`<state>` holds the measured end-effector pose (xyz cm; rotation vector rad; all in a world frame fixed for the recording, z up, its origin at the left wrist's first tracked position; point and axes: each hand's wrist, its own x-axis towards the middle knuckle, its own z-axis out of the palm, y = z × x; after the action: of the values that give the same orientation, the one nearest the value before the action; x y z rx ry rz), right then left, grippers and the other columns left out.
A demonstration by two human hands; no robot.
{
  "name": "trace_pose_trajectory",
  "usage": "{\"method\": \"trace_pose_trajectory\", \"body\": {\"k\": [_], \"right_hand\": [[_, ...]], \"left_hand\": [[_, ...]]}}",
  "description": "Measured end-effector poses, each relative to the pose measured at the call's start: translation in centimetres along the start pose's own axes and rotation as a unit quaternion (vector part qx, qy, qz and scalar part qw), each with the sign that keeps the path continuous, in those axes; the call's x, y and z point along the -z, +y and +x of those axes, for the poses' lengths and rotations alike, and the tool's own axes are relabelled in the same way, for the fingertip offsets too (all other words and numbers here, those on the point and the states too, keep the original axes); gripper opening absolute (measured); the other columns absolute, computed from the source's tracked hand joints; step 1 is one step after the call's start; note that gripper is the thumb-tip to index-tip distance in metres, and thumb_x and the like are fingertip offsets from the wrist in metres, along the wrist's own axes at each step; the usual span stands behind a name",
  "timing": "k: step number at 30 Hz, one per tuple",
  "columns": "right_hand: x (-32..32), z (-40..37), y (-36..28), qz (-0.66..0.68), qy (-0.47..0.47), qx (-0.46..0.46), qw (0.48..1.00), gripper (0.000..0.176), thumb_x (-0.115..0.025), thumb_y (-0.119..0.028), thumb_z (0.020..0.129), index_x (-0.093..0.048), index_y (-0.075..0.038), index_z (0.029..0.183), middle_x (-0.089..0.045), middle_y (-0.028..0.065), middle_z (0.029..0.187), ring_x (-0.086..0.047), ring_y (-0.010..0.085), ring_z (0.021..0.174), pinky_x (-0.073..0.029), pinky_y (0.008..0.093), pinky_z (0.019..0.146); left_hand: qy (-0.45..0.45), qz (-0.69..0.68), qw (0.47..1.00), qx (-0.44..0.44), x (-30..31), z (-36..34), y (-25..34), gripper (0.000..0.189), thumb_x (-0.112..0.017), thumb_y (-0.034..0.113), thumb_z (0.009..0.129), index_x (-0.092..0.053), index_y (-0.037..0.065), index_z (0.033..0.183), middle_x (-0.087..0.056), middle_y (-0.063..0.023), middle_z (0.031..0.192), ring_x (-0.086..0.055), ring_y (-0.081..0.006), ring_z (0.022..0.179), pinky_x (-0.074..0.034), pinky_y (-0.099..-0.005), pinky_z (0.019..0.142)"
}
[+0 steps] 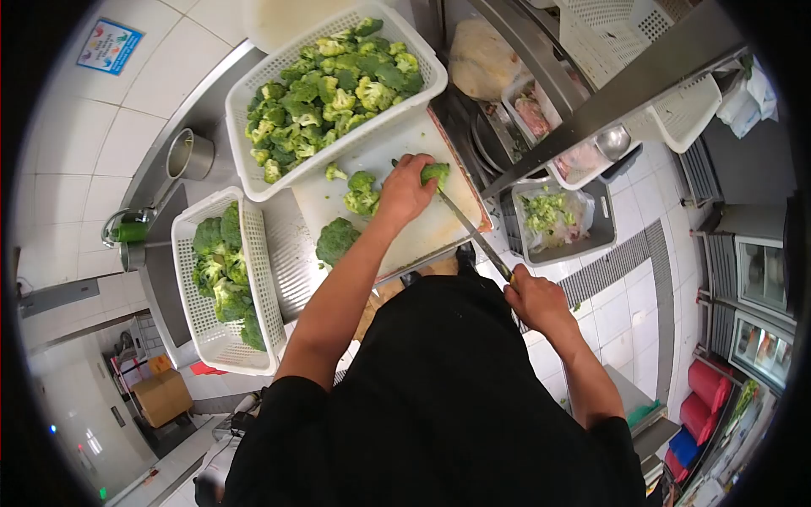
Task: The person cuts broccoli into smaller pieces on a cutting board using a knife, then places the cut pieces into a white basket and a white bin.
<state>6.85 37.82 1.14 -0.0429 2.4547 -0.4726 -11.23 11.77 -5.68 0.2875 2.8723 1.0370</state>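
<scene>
My left hand [406,188] is closed around a piece of broccoli [435,174] over the white cutting board [405,232]. In my right hand [536,297] is the handle of a long knife [475,232], its blade reaching up to the broccoli under my left fingers. To the left of my left hand lie cut broccoli pieces [361,194]. A larger broccoli head [338,242] rests at the board's lower left, beside my left forearm.
A white basket [245,160] full of florets stands behind the board. Another basket [182,279] with broccoli heads is at left. A grey bin [601,232] with green trimmings sits low at right. Metal posts [583,101] rise beside the board. A metal pot [191,155] stands at far left.
</scene>
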Motion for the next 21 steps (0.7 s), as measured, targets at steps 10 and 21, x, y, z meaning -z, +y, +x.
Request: {"method": "trace_pose_trajectory", "body": {"k": [10,21], "right_hand": [[-0.1,-0.1,0.3,0.043,-0.004,-0.024,0.999,0.04,-0.058,-0.041,0.101,-0.052,-0.005,0.119,-0.072,0.0263,0.097,-0.07,0.0461,0.096,-0.054,0.0554,0.085],[-0.9,0.9,0.9,0.081,0.004,-0.011,0.997,0.046,-0.056,-0.041,0.1,-0.054,-0.003,0.126,-0.071,0.0283,0.1,-0.068,0.0481,0.099,-0.052,0.0559,0.087]], "left_hand": [[0.116,-0.114,0.987,0.007,16.5,2.5,1.5,0.039,-0.072,0.021,0.095,-0.067,0.008,0.132,-0.072,-0.0125,0.109,-0.069,-0.018,0.094,-0.058,-0.0339,0.079],[0.013,0.093,0.994,0.054,6.6,-1.9,-10.2,0.044,-0.069,0.023,0.089,-0.068,0.013,0.131,-0.071,-0.0217,0.11,-0.069,-0.0388,0.103,-0.055,-0.0453,0.093]]}}
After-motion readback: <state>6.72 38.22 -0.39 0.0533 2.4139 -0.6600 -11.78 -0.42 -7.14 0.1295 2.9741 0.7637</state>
